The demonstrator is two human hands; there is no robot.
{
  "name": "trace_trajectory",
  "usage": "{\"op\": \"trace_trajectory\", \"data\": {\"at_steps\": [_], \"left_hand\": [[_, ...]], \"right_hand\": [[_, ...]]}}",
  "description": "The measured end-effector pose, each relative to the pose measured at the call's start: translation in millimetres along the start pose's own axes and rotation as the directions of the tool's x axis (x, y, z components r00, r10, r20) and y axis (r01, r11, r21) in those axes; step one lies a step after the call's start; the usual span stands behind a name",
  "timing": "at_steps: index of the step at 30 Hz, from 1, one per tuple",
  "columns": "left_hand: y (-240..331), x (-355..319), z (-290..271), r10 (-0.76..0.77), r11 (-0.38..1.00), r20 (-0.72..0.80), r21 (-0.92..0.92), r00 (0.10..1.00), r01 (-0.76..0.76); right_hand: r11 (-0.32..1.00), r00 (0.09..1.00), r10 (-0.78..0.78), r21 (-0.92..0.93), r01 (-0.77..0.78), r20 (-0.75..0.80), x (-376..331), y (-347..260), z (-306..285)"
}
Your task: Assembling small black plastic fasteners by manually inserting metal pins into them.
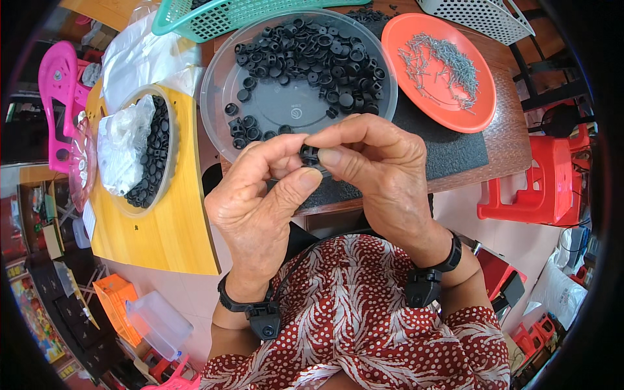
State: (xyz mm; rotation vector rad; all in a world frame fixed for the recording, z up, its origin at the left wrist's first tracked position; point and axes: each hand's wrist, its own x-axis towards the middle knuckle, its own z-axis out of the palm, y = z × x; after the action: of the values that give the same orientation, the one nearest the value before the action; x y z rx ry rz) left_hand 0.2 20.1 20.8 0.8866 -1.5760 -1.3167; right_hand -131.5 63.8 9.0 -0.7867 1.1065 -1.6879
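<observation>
Between the fingertips of both hands is a small round black plastic part [309, 155], held up over the near rim of a clear round tub. My left hand [250, 195] pinches it from the left with thumb and forefinger. From the right, the thumb and forefinger of my right hand [383, 166] close on the same part, hiding some of it. Many similar black parts [318, 49] lie in the clear tub [279, 107], mostly toward its far and right sides. Beside it, an orange-red plate [481, 114] bears a heap of small silvery metal pins or screws [455, 68].
A dark mat [448, 153] lies beneath the tub on the brown table [507, 146]. Behind stand a teal basket [214, 25] and a white basket [481, 19]. On the yellow table [185, 237] at left are another tub of black parts [156, 159] and plastic bags [123, 146]. Red stools [546, 185] stand right.
</observation>
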Motion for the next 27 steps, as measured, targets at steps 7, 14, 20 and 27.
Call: {"op": "trace_trajectory", "data": {"at_steps": [7, 14, 20, 27], "left_hand": [[1, 3, 2, -0.059, 0.992, 0.007, -0.112, 0.998, 0.059], [0, 3, 6, -0.105, 0.979, -0.040, -0.177, 0.994, 0.096], [1, 4, 8, -0.129, 0.969, -0.059, -0.222, 0.990, 0.113], [-6, 2, 10, -0.045, 0.985, -0.072, -0.169, 0.996, 0.032]], "right_hand": [[0.999, 1.000, 0.002, 0.052, -0.001, -0.019, 2, 2, 1], [1.000, 1.000, 0.010, 0.022, -0.009, -0.018, 3, 1, 1], [1.000, 1.000, -0.002, 0.016, 0.002, -0.018, 4, 2, 2], [1.000, 0.999, -0.013, -0.012, 0.012, -0.049, 3, 2, 6]]}}
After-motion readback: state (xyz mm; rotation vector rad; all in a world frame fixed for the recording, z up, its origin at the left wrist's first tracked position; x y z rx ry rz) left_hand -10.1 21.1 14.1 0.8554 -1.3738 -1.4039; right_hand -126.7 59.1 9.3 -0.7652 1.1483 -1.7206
